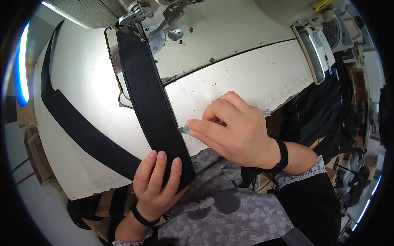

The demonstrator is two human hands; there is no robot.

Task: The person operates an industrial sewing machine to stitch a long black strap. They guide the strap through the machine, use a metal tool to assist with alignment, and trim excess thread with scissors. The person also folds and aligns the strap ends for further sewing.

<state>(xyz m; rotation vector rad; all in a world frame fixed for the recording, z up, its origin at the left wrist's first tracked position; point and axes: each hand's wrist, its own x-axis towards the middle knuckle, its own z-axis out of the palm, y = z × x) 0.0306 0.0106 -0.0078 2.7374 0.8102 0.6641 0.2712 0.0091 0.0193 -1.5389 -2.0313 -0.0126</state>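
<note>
A long black fabric strap (147, 94) runs from under the sewing machine's presser foot (140, 32) toward me; another length (82, 131) curves across the left of the table. My left hand (162, 184) grips the near end of the strap, fingertips on top and thumb hidden. My right hand (230, 131) is closed around a slim metal tool (184, 129), likely snips or tweezers, whose end lies at the strap's right edge.
The white sewing table (221, 82) carries the machine head (78, 10). A framed panel (308, 53) sits at the upper right. Dark fabric (308, 115) is piled beyond the right edge. Boxes (357, 86) are farther right.
</note>
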